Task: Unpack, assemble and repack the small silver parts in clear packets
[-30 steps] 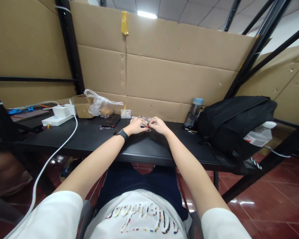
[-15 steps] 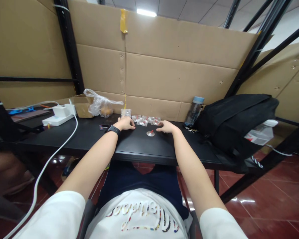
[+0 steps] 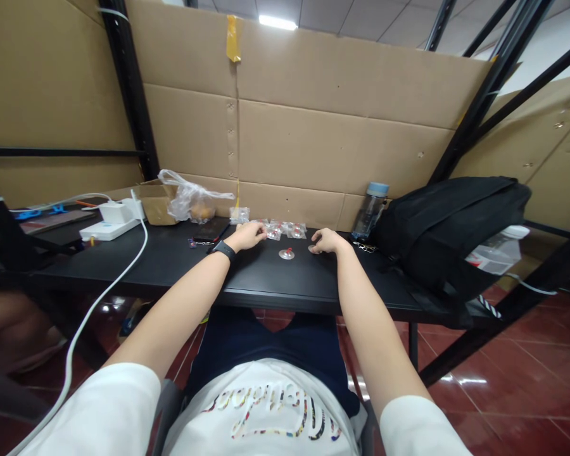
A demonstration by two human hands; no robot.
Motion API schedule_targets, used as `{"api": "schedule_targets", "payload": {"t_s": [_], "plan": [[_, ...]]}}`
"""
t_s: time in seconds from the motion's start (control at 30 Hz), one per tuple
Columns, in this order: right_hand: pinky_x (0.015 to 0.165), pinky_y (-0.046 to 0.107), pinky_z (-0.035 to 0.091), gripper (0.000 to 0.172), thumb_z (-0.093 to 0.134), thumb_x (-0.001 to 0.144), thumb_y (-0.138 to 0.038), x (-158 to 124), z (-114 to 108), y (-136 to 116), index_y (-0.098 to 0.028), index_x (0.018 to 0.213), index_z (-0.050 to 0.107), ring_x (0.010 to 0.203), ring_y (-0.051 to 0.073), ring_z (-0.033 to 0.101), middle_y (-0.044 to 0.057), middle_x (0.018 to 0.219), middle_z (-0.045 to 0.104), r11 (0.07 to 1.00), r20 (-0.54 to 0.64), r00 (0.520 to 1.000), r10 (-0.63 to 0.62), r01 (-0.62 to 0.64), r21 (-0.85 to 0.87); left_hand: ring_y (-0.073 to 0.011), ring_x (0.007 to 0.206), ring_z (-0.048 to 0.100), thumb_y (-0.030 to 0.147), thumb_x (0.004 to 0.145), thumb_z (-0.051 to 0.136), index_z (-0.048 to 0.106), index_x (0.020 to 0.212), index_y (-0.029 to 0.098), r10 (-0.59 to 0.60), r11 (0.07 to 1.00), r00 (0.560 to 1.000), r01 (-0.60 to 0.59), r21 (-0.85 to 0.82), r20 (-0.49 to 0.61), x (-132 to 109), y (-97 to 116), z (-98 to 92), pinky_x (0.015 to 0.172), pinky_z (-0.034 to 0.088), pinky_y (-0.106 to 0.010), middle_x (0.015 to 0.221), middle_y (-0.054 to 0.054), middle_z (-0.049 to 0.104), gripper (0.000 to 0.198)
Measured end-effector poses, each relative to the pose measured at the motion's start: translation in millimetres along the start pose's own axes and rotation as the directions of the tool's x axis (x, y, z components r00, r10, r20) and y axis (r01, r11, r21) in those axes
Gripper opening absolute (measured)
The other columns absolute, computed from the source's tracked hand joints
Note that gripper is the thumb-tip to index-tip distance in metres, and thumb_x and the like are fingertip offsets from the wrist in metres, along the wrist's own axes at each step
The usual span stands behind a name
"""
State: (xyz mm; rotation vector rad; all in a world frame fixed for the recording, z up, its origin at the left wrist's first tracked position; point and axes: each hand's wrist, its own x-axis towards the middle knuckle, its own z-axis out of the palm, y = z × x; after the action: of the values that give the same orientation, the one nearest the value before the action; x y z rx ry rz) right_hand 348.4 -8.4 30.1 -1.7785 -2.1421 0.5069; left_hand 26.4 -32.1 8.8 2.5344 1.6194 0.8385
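A clear suction cup [image 3: 286, 254] with a red top sits on the black table between my hands. My left hand [image 3: 247, 236] is closed, its fingertips together beside the small clear packets [image 3: 285, 231] with red bits inside; whatever it may hold is too small to make out. My right hand [image 3: 329, 241] has its thumb and fingers bent down around a second clear suction cup [image 3: 313, 249], partly hidden beneath them at the tabletop.
Behind my left hand lie a clear packet [image 3: 240, 215] and a dark flat case [image 3: 211, 230]. A plastic bag [image 3: 190, 196] and power strip [image 3: 109, 229] are at left. On the right stand a blue-lidded bottle [image 3: 370, 212] and black backpack [image 3: 446, 234]. Cardboard [image 3: 313, 139] walls the back.
My left hand has moved slightly right, toward the packets, uncovering the dark flat case. My right hand has shifted a little right, and a clear suction cup now shows under its fingers.
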Motion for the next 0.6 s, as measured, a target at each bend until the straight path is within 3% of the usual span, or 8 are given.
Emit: {"api": "schedule_targets", "payload": {"t_s": [0.13, 0.3, 0.47, 0.6], "plan": [[0.069, 0.024, 0.054, 0.04, 0.087, 0.06, -0.026, -3.6, -0.3, -5.9, -0.019, 0.096, 0.072, 0.073, 0.018, 0.072, 0.003, 0.076, 0.076, 0.994, -0.046, 0.998, -0.039, 0.034, -0.101, -0.0215, 0.086, 0.07, 0.036, 0.082, 0.068, 0.075, 0.084, 0.021, 0.074, 0.975, 0.995, -0.085, -0.203, -0.063, 1.2, 5.1, -0.3, 0.083, 0.049, -0.031, 0.09, -0.004, 0.077, 0.016], [0.068, 0.024, 0.053, 0.051, 0.09, 0.057, -0.029, -1.1, -1.1, -5.6, -0.019, 0.103, 0.071, 0.076, 0.018, 0.072, 0.004, 0.083, 0.077, 0.992, -0.016, 0.997, -0.07, 0.068, -0.103, -0.0223, 0.082, 0.07, 0.039, 0.073, 0.078, 0.077, 0.082, 0.021, 0.046, 0.965, 0.996, -0.063, -0.253, -0.07, 1.6, 5.1, 1.2, 0.082, 0.049, -0.033, 0.084, -0.005, 0.078, 0.02], [0.063, 0.023, 0.052, 0.046, 0.087, 0.06, -0.022, 0.1, 1.0, -3.2, -0.019, 0.102, 0.069, 0.068, 0.016, 0.071, 0.002, 0.077, 0.076, 0.996, -0.007, 0.998, -0.068, 0.067, -0.056, -0.0233, 0.086, 0.07, 0.043, 0.078, 0.074, 0.077, 0.083, 0.021, 0.039, 0.966, 0.996, -0.059, -0.25, -0.084, 3.0, 5.9, 2.9, 0.086, 0.049, -0.035, 0.088, -0.006, 0.078, 0.024], [0.062, 0.024, 0.053, 0.043, 0.086, 0.058, -0.02, -1.8, 2.9, -2.6, -0.018, 0.098, 0.069, 0.061, 0.016, 0.068, 0.002, 0.074, 0.074, 0.996, -0.07, 0.994, -0.082, 0.084, 0.021, -0.025, 0.094, 0.068, 0.037, 0.085, 0.068, 0.077, 0.089, 0.022, -0.006, 0.981, 0.996, -0.012, -0.192, -0.09, 1.9, 10.5, 2.0, 0.093, 0.047, -0.039, 0.096, -0.006, 0.078, 0.017]]}}
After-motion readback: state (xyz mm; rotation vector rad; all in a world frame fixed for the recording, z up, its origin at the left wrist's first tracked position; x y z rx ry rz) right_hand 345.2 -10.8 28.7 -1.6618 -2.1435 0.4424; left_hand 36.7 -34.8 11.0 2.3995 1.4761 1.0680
